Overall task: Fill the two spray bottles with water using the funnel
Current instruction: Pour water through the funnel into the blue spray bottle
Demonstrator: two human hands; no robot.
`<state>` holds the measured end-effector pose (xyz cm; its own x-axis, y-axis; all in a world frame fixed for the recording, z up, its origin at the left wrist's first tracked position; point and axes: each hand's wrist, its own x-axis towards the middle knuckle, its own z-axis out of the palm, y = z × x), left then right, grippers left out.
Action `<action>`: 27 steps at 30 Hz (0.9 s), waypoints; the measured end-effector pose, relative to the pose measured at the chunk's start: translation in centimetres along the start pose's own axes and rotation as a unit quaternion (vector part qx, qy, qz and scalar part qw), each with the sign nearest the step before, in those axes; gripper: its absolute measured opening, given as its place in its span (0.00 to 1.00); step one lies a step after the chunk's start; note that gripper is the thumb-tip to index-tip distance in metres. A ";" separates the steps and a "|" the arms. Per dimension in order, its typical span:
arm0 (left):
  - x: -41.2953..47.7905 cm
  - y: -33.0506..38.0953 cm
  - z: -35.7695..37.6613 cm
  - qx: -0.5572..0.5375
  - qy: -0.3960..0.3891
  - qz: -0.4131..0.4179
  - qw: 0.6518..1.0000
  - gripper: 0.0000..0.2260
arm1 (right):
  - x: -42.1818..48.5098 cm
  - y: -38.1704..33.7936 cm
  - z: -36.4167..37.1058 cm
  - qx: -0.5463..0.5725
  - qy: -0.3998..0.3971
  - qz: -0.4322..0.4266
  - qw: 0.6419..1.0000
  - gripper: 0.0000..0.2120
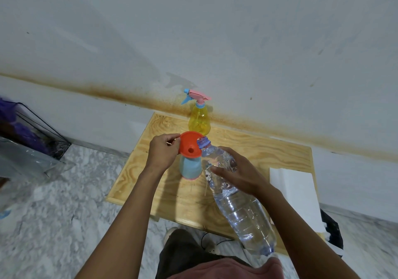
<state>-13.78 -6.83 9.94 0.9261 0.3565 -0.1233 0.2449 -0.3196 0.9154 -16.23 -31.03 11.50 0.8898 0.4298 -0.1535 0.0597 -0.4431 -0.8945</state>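
Water bottle (241, 209) in R hand (239, 174) grip, neck at funnel (189, 147) rim, L hand (161, 152) pinching it.

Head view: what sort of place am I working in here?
Likely a plain indoor room, perhaps at home: a low plywood table stands on a marbled floor by a stained white wall.

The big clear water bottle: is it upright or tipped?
Tipped: the right hand holds the water bottle slanted, its mouth at the orange funnel on the blue bottle.
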 end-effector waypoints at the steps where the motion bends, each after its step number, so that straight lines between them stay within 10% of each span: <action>1: 0.0 -0.1 0.0 -0.001 0.000 -0.001 1.000 0.10 | 0.1 0.1 0.0 0.002 0.000 -0.001 1.000 0.23; 27: -0.1 -0.1 0.0 0.007 0.005 -0.004 1.000 0.10 | -0.9 0.0 -0.4 0.033 0.073 -0.055 0.995 0.31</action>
<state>-13.86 -6.84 9.86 0.9208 0.3688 -0.1269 0.2572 -0.3294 0.9085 -16.85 -31.74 11.84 0.9361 0.3516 0.0053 0.1348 -0.3450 -0.9289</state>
